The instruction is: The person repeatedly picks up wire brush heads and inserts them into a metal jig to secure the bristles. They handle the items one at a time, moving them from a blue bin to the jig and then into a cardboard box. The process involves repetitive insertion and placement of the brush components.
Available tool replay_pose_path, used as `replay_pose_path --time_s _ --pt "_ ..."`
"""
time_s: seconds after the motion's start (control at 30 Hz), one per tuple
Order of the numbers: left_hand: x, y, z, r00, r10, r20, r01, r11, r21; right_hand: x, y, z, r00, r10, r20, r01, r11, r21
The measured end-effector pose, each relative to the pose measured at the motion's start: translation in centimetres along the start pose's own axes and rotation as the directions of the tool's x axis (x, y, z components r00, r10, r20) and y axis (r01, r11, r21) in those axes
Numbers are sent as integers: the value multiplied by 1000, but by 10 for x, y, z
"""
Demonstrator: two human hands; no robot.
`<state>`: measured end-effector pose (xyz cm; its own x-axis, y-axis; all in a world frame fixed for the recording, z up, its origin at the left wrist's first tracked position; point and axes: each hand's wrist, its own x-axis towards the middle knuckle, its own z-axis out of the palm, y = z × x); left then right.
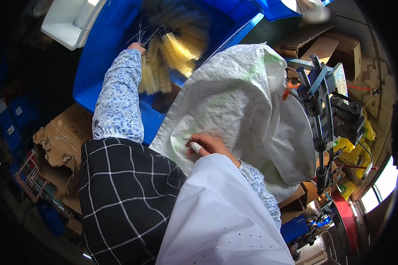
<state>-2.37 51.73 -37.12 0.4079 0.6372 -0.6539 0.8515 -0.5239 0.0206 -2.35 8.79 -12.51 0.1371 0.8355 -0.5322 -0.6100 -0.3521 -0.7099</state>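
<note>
My left hand (138, 47) reaches into a large blue bin (85, 84) and is closed around the wire ends of several bottle brushes (161, 66). Their yellow bristles fan out to the right of the hand, and the far ones are smeared by motion. My right hand (211, 145) is near a white woven sack (221, 97) that drapes over the bin's right side. White coverings sit on two of its fingertips. Its fingers are bent and apart, with nothing visible between them. Whether it touches the sack I cannot tell.
A metal stand with black rods and clamps (316, 106) rises right of the sack. Torn cardboard (62, 141) lies left of my left arm, and cardboard boxes (323, 46) are at the far right. A white tub (66, 24) stands at the upper left, beside the bin.
</note>
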Motion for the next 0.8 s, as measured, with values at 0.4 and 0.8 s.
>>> replay_pose_path --time_s 0.4,0.8 --pt "-23 11 7 979 -135 155 125 990 72 0 -12 -1 1000 6 4 -6 999 45" --pt "-65 13 -67 673 384 632 365 571 -735 3 -12 -5 999 26 32 -29 995 96"
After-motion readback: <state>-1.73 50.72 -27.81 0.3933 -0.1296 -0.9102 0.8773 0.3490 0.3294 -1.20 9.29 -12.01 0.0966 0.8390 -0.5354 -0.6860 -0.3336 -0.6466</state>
